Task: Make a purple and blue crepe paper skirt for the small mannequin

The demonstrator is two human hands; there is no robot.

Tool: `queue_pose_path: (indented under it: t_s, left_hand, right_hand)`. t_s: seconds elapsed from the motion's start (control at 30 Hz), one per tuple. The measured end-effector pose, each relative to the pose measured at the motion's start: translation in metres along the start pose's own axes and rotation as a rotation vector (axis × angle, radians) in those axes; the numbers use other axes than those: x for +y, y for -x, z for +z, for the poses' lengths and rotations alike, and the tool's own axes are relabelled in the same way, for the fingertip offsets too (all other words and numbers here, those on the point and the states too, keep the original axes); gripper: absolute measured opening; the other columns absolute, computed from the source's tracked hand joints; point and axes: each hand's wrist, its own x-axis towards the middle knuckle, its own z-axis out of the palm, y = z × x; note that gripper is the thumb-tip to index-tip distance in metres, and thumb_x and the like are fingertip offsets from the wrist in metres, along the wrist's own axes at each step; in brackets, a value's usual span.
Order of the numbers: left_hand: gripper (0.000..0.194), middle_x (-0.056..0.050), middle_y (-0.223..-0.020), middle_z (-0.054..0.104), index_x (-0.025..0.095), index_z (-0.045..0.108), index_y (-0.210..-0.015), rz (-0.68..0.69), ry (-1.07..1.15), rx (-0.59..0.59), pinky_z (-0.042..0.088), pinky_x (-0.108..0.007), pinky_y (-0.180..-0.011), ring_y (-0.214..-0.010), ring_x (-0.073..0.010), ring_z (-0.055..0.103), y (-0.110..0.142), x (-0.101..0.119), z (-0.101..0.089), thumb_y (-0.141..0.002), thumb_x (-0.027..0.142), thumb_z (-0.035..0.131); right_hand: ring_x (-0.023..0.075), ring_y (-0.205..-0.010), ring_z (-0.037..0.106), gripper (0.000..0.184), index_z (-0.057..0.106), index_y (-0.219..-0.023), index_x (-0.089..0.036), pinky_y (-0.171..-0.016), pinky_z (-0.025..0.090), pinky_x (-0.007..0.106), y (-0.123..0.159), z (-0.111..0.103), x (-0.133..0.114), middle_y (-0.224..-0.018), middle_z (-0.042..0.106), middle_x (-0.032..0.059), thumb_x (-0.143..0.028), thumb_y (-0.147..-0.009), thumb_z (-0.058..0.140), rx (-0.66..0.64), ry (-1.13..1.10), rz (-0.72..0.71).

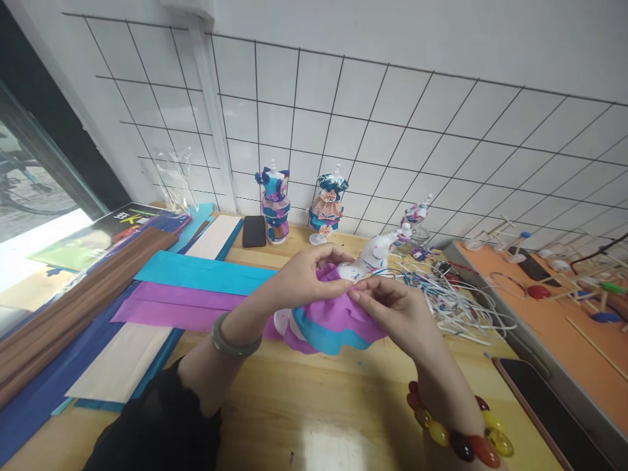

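Observation:
Tilted to the upper right, a small white dress form (367, 256) wears a ruffled paper skirt (338, 314), purple over blue. My left hand (321, 278) wraps round the skirt's waist, its thumb pressed on the purple paper. Close beside that thumb, my right hand (392, 304) pinches the purple paper at the waist between thumb and finger. The form's round base (282, 322) shows partly beneath the skirt. Purple (186, 304) and blue (201, 268) crepe paper strips lie on the table to the left of my hands.
Two dressed forms (276, 206) and a black phone (254, 231) stand or lie near the wall. Tangled white and coloured strips (451, 294) spread at right. Another phone (544, 405) lies front right, beside an orange tray (564, 307). Brown crepe paper (88, 307) lies left.

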Motion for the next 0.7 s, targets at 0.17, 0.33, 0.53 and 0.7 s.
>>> queue_pose_path:
  t_s: [0.17,0.33,0.53,0.7]
  left_hand:
    - [0.033,-0.007,-0.107,0.061,0.017,0.060,-0.102,0.017,-0.021,0.007,0.044,-0.033,-0.091,-0.104,-0.0185,0.056,-0.001,-0.004,-0.002,-0.071,0.023,0.068]
    - [0.038,-0.010,-0.110,0.061,0.016,0.058,-0.103,-0.022,0.096,-0.015,0.044,-0.033,-0.091,-0.106,-0.0192,0.056,-0.002,-0.006,-0.005,-0.068,0.024,0.072]
    - [0.044,-0.010,-0.109,0.062,0.016,0.058,-0.104,-0.031,0.214,-0.096,0.044,-0.033,-0.090,-0.106,-0.0196,0.056,-0.004,-0.006,-0.009,-0.065,0.022,0.076]
    - [0.040,-0.009,-0.106,0.061,0.016,0.059,-0.101,-0.059,0.313,-0.128,0.043,-0.036,-0.091,-0.105,-0.0206,0.056,-0.004,-0.004,-0.009,-0.065,0.022,0.075]
  right_hand:
    - [0.0095,-0.054,0.049,0.026,0.067,-0.076,-0.018,-0.047,0.039,0.021,-0.001,-0.004,0.005,-0.062,0.059,0.0003,-0.043,-0.076,0.065,-0.038,0.059,-0.042]
    - [0.0105,-0.055,0.049,0.026,0.069,-0.076,-0.019,-0.047,0.040,0.021,0.003,-0.008,0.001,-0.064,0.061,0.0016,-0.044,-0.077,0.063,-0.062,0.058,-0.042]
    - [0.0092,-0.054,0.052,0.016,0.071,-0.076,-0.022,-0.048,0.043,0.020,0.009,-0.009,-0.008,-0.066,0.064,0.0001,-0.037,-0.075,0.068,-0.105,-0.037,-0.060]
    - [0.0121,-0.060,0.057,0.019,0.069,-0.080,-0.022,-0.053,0.046,0.023,0.008,-0.010,-0.004,-0.069,0.066,0.0015,-0.040,-0.076,0.066,-0.112,-0.013,-0.050]
